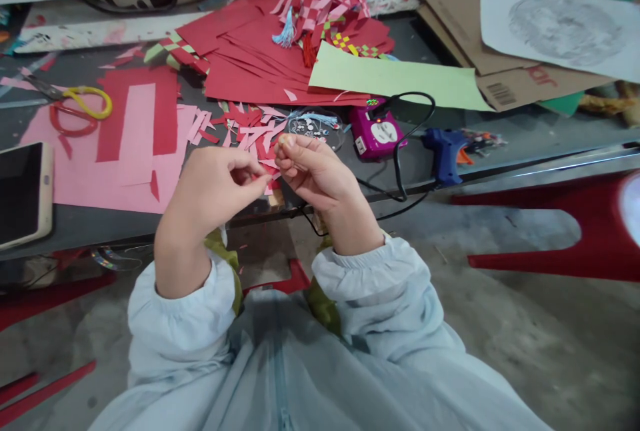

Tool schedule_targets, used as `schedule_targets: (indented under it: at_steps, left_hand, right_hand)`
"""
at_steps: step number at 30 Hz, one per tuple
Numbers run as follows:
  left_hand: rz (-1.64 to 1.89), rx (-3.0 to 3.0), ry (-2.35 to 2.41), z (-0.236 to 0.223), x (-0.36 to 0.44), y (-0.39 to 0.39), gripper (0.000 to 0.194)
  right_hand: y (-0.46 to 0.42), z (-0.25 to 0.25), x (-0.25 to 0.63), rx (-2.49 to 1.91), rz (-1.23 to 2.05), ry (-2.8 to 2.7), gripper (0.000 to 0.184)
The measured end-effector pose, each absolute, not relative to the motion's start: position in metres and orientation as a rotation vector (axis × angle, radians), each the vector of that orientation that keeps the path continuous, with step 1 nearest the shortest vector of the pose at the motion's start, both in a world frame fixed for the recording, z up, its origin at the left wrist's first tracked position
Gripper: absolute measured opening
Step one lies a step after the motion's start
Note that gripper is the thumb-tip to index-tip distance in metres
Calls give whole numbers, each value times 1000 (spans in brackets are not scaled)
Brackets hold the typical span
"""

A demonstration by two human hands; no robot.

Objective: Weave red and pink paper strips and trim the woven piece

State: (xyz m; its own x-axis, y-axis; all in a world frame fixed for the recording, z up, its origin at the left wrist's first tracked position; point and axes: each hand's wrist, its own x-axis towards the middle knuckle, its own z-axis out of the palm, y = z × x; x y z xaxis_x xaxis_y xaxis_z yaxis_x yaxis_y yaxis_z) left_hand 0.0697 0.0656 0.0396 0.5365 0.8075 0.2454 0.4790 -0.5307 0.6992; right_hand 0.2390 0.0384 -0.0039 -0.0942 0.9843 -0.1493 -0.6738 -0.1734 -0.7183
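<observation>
Over the table's front edge, my left hand [213,184] is closed, thumb and fingertips together near a heap of red and pink paper scraps [255,128]. What it pinches, if anything, is too small to name. Close beside it, my right hand [317,174] is closed too, thumb pressed against curled fingers, with a tiny pale thing at the tips that I cannot make out. The two hands are slightly apart. Just beyond the right hand lies a clear dish of small beads or googly eyes [313,126], with a pale blue tassel [323,119] by it.
Scissors [83,108] lie on pink paper [80,178], near a phone [25,194]. To the right are a purple power box [377,134] with a black cable and a blue glue gun [445,154]. Red sheets [260,51], green paper [395,76] and cardboard [450,24] lie behind.
</observation>
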Motion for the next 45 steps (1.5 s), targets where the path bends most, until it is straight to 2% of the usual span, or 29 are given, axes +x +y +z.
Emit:
schedule_targets:
  at_steps: [3, 5, 16, 20, 23, 26, 29, 31, 35, 39, 42, 45]
  left_hand:
    - [380, 2249, 1060, 42, 59, 68, 12]
    - [247, 2254, 1048, 43, 55, 69, 13]
    - [153, 2259, 1026, 42, 43, 70, 11]
    - [-97, 2230, 1078, 52, 43, 69, 21]
    - [-221, 2163, 1137, 61, 45, 67, 21]
    - [-259, 2105, 1173, 64, 46, 66, 12]
    - [-251, 2131, 1180, 61, 45, 66, 29]
    - [-235, 2160, 1169, 59, 45, 67, 32]
    - [-235, 2156, 1186, 59, 46, 66, 19]
    - [-190, 2146, 1205, 57, 45, 66, 22]
    - [-121, 2171, 1242, 54, 44, 67, 16]
    - [-10, 2198, 1427, 53, 42, 69, 20]
  right_hand:
    - [38, -3, 239, -748, 1600, -573, 31]
    - [37, -2, 239, -753, 1599, -563, 31]
    - [36, -1, 236, -779, 1584, -587, 30]
    - [36, 0, 236, -787, 1594, -579, 32]
    - [36, 1, 235, -790, 1593, -568, 34]
    - [36, 3, 234, -788, 1594, -567, 35]
    - [36, 3, 234, -791, 1593, -581, 36]
    - [36, 2, 234, -791, 1589, -591, 36]
    - [36, -1, 235, -787, 1584, -614, 35]
    - [37, -2, 236, -791, 1588, -644, 35]
    - [36, 0, 236, -827, 1580, -644, 37]
    - [36, 2, 235, -861, 1557, -656, 41]
